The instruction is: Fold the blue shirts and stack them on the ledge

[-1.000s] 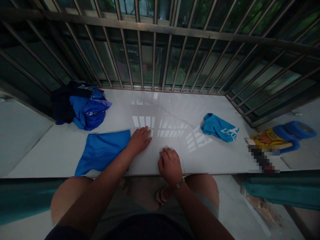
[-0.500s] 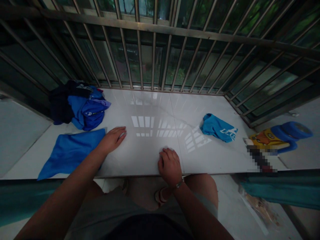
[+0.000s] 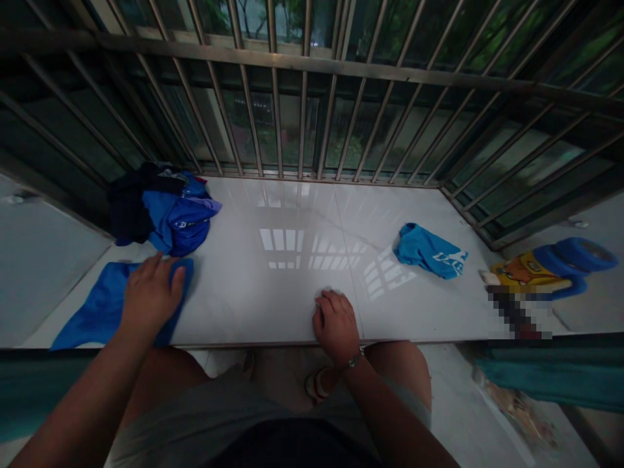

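My left hand [image 3: 150,296] lies palm down on a flat piece of bright blue cloth [image 3: 95,309], its fingers stretched and the thumb apart. The cloth is partly covered by the hand and forearm. Just behind it is a crumpled pile of blue and dark clothes [image 3: 182,218], close to the fingertips. My right hand [image 3: 337,325] rests near the front edge of the white tiled ledge [image 3: 253,286], fingers loosely curled in, with nothing seen in them. A bracelet circles that wrist. Farther right lies a bunched turquoise cloth [image 3: 429,252] with white lettering, apart from both hands.
Metal bars [image 3: 322,68] rise along the back and sides of the ledge. A blue and yellow container [image 3: 539,270] lies at the right end, beside a pixelated patch. Teal curtains [image 3: 550,370] hang below the ledge. My legs are under its front edge.
My left hand has moved left from the tile beside the flat blue cloth onto it. The cloth has shifted left. My right hand stays in place. The view has moved slightly.
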Motion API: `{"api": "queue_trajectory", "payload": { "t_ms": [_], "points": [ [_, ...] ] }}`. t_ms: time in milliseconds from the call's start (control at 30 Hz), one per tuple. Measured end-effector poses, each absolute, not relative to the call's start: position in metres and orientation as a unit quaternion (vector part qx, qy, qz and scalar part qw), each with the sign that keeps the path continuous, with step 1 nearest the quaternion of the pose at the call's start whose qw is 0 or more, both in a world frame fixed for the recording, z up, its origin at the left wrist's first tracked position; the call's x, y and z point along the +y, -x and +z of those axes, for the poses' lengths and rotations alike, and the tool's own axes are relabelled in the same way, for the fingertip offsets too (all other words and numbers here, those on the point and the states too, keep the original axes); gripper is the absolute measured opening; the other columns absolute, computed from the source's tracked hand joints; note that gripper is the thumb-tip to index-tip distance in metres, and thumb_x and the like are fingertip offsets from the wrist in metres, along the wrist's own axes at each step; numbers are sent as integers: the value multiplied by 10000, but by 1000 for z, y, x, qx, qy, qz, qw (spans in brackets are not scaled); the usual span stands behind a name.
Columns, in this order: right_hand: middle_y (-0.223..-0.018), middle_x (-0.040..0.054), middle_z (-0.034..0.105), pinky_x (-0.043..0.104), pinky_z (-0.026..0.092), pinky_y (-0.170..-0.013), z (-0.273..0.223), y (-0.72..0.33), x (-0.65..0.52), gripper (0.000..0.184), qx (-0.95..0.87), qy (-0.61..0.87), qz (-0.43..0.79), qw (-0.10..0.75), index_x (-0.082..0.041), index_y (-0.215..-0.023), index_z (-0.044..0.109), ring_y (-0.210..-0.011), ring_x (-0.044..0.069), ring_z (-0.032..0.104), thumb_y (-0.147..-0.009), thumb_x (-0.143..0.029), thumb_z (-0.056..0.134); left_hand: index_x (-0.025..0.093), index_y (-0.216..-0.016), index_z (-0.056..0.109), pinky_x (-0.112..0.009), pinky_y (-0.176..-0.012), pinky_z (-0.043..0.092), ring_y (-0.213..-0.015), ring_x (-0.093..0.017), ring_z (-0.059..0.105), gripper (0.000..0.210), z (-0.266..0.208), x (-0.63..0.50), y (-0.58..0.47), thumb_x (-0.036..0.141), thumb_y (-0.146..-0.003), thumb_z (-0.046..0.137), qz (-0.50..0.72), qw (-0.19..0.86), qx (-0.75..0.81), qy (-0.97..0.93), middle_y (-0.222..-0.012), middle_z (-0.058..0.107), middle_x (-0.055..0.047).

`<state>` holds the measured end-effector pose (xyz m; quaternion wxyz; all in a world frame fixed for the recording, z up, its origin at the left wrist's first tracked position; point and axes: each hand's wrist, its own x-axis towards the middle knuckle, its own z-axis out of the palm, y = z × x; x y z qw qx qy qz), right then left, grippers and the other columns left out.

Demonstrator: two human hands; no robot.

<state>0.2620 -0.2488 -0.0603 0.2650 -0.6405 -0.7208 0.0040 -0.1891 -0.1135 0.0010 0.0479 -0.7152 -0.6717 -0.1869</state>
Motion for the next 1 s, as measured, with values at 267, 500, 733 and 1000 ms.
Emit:
{"api": "queue_trajectory", "payload": {
  "t_ms": [267, 500, 733, 1000],
  "points": [
    [-1414, 136, 770, 587, 468, -1282, -62, -265, -249, 290, -729, 631, -2, 265, -238, -1307, 776, -1375, 335, 667, -1068, -200, 616, 90, -1666, 572, -901, -1210, 396, -1628, -569, 479, 845, -21, -138, 261, 687, -1103, 368, -54, 7, -815, 577, -1776, 495, -295],
    [-1410, 143, 772, 603, 451, -1292, -60, -266, -248, 283, -727, 633, -3, 264, -235, -1304, 782, -1369, 340, 665, -1081, -209, 610, 116, -1745, 489, -835, -1282, 369, -1680, -524, 425, 914, -17, -135, 268, 745, -1087, 404, -14, -4, -809, 588, -1837, 414, -254],
    [-1260, 116, 794, 475, 583, -1057, -52, -220, -255, 275, -777, 573, 56, 255, -259, -1333, 758, -1172, 296, 716, -1070, -230, 679, 99, -1773, 465, -746, -1334, 349, -1713, -534, 354, 942, -31, -174, 194, 717, -1063, 442, -38, -28, -770, 636, -1855, 361, -292],
    [-1291, 174, 763, 474, 630, -996, -44, -155, -251, 520, -756, 582, 124, 272, -173, -1580, 568, -1124, 324, 733, -1112, -372, 674, 152, -1716, 565, -806, -1311, 335, -1715, -515, 363, 730, -45, -194, 45, 583, -1147, 409, -190, -58, -761, 617, -1816, 442, -284]
  ]
}}
